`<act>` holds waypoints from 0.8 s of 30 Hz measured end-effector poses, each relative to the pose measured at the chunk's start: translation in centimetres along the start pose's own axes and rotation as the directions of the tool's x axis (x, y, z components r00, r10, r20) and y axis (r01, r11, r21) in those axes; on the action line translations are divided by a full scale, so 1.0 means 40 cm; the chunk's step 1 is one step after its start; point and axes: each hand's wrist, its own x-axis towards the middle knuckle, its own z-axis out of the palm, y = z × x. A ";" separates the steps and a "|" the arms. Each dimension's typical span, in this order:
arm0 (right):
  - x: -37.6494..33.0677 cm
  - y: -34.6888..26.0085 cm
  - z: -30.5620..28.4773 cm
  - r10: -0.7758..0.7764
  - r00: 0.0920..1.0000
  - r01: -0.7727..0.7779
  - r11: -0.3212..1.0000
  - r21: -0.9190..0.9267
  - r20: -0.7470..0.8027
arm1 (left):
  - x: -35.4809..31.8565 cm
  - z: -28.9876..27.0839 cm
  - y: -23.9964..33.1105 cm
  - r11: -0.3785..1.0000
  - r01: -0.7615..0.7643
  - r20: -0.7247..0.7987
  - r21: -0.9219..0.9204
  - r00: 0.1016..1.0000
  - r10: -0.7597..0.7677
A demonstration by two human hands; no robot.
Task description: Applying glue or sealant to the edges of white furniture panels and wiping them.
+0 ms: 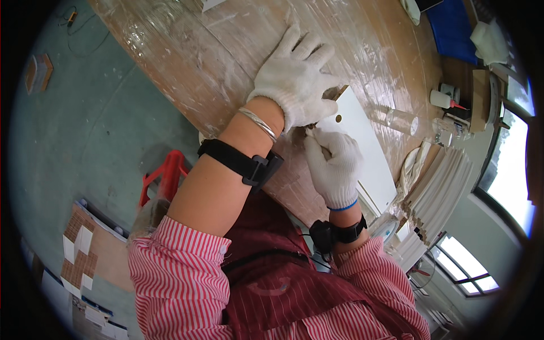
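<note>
A white board point(368, 153) with a small round hole near its far end lies on the plastic-covered table point(226, 56). My left hand point(297, 79), in a white knit glove, is open with fingers spread, at the far end of the board. Its thumb side reaches the board's corner. Just nearer to me, my right hand point(335, 161), gloved likewise, is closed with thumb and forefinger pinched by the board's left edge. Whatever sits in that pinch is too small to make out.
On the right side of the table are a white bottle with a red tip point(445, 101), a clear container point(402, 121) and a stack of white panels point(439, 187). A red stool point(164, 173) stands on the floor at left. Several stacked pieces point(79, 249) lie lower left.
</note>
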 end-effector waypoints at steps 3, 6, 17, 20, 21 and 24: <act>0.000 0.003 0.003 0.001 1.000 -0.002 1.000 0.029 0.008 | -0.002 -0.004 0.002 1.000 0.006 0.003 -0.025 1.000 -0.006; -0.001 0.004 0.008 -0.007 1.000 0.007 1.000 0.027 -0.003 | 0.000 -0.014 0.002 1.000 0.008 0.053 0.003 0.999 -0.008; -0.038 0.025 -0.009 -0.047 0.999 0.046 0.997 0.068 0.011 | 0.005 -0.026 0.007 0.999 0.035 0.103 0.022 0.994 -0.037; -0.042 0.032 -0.011 -0.092 0.995 0.094 0.993 0.075 -0.028 | 0.005 -0.027 0.009 0.999 0.033 0.103 0.020 0.994 -0.035; -0.042 0.035 -0.010 -0.098 0.995 0.099 0.992 0.079 -0.015 | 0.005 -0.028 0.009 0.999 0.040 0.131 0.019 0.991 -0.042; -0.039 0.039 -0.009 -0.102 0.995 0.103 0.991 0.087 -0.024 | 0.006 -0.029 0.007 1.000 0.027 0.106 0.003 0.994 -0.027</act>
